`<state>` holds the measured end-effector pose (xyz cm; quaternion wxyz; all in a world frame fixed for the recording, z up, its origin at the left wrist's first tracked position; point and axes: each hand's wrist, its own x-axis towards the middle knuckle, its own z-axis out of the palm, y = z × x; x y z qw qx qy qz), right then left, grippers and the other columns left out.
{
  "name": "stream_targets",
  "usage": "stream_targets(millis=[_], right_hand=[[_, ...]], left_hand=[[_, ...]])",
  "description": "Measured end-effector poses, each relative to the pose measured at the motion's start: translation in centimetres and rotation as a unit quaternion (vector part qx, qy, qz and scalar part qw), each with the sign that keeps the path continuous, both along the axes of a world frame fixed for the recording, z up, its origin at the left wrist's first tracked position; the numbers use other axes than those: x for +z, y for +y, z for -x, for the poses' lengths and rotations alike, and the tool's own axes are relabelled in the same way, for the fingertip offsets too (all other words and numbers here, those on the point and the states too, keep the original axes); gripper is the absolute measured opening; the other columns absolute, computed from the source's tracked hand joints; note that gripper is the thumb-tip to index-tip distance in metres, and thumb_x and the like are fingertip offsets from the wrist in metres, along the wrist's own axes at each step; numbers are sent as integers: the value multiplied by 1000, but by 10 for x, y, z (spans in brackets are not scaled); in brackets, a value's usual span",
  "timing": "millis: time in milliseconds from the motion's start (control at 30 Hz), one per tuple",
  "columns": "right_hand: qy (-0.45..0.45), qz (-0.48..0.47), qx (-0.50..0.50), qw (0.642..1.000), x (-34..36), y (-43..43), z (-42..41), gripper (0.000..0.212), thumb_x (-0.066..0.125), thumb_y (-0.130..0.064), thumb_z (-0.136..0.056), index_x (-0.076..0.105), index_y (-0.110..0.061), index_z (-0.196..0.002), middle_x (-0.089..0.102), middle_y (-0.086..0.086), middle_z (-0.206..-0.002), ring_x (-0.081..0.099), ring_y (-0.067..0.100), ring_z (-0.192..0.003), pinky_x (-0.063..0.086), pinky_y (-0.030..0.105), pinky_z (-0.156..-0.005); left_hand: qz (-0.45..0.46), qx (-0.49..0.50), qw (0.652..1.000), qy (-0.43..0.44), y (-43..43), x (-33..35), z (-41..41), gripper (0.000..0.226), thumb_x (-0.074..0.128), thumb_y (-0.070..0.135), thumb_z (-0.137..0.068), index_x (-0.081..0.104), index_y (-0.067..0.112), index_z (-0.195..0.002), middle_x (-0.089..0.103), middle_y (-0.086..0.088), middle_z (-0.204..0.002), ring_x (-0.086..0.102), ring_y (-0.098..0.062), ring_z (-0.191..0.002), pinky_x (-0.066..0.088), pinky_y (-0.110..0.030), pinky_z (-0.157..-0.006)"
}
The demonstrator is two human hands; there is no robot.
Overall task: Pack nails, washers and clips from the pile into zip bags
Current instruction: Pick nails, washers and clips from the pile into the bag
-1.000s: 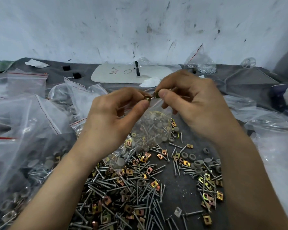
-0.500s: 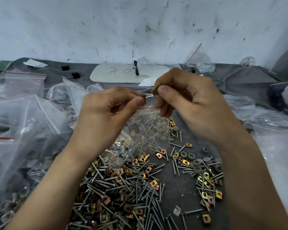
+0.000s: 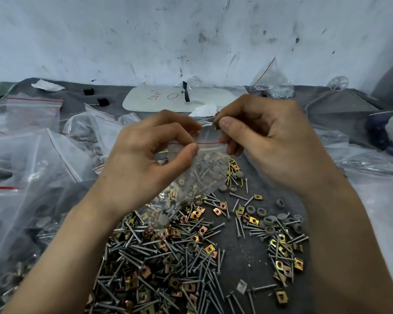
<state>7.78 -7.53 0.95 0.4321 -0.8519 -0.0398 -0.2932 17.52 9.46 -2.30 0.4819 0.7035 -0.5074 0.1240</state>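
Zip bag [image 3: 191, 177], held above the pile [image 3: 168, 257]: mouth uppermost, red seal line running left to right between my hands, long axis slanting down toward my left wrist. Nails, washers and clips show through it. My left grip [image 3: 145, 159], thumb and forefinger pressed together, pinches the seal's left end. My right grip [image 3: 270, 143] pinches a brass clip [image 3: 216, 125] just above the mouth, lower fingers touching the seal's right end. Filled bags [image 3: 32, 166] lie to the left on the desk [image 3: 243, 252].
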Motion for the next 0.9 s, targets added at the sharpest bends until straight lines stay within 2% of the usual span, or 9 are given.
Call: stream_targets(millis=[233, 333, 467, 500, 567, 633, 700, 767, 900], right_hand=[[-2, -4, -1, 1000, 1, 1, 2, 11, 66, -17, -86, 68, -24, -94, 67, 3, -71, 65, 15, -60, 56, 41, -62], [-30, -29, -16, 999, 2, 0, 0, 20, 64, -22, -85, 64, -28, -105, 65, -6, -75, 65, 12, -59, 57, 36, -61], [-77, -107, -105, 986, -4, -12, -7, 10, 61, -15, -89, 62, -25, -88, 61, -7, -74, 61, 8, -50, 52, 27, -52], [-49, -107, -139, 983, -9, -18, -11, 16, 61, -12, -89, 60, -26, -81, 60, -6, -71, 59, 8, -49, 49, 25, -51], [116, -24, -176, 977, -21, -28, -19, 24, 63, -10, -88, 57, -27, -72, 59, -6, -68, 58, 8, -56, 48, 26, -58], [336, 79, -133, 929, -39, -29, -25, 20, 67, -11, -85, 61, -26, -74, 62, -5, -72, 59, 10, -65, 48, 24, -61], [466, 122, -65, 874, -59, -24, -32, 14, 70, -9, -82, 66, -22, -83, 66, 0, -82, 59, 10, -64, 47, 21, -56], [518, 132, -43, 844, -73, -19, -39, 18, 73, -10, -79, 65, -20, -91, 65, 1, -93, 59, 12, -70, 46, 23, -59], [538, 168, -57, 824, -80, -21, -45, 27, 78, -14, -75, 63, -16, -97, 65, 2, -104, 59, 19, -94, 48, 28, -75]], left_hand=[[3, -22, 1000, 12, -3, -2, 2, 23, 57, 25, -87, 68, 5, -82, 65, 4, -112, 65, -19, -105, 53, -51, -81], [12, -12, 1000, 20, -3, -2, 3, 23, 55, 26, -88, 66, 7, -80, 65, 5, -112, 65, -16, -105, 53, -51, -79], [30, 61, 997, 23, -2, 0, 1, 13, 56, 25, -88, 64, 17, -81, 66, 12, -110, 64, -5, -103, 54, -40, -79], [38, 81, 996, 22, -2, 0, 0, 10, 57, 22, -88, 63, 18, -81, 65, 13, -108, 63, -3, -102, 54, -36, -81], [54, 110, 992, 26, -2, 1, -3, 10, 56, 19, -88, 63, 18, -81, 65, 13, -106, 63, -1, -101, 54, -31, -85], [68, 120, 990, 40, -1, 1, -4, 12, 55, 18, -88, 64, 16, -81, 65, 12, -105, 62, 1, -102, 52, -27, -87], [74, 121, 989, 49, -2, 2, -4, 12, 55, 18, -88, 63, 16, -81, 65, 12, -105, 62, 2, -101, 51, -23, -88], [74, 116, 989, 52, -1, 2, -4, 11, 55, 18, -88, 63, 19, -80, 65, 12, -105, 62, 1, -101, 51, -22, -87], [65, 97, 992, 57, -1, 3, -2, 13, 55, 24, -88, 59, 31, -78, 66, 13, -107, 64, -2, -102, 52, -26, -89]])
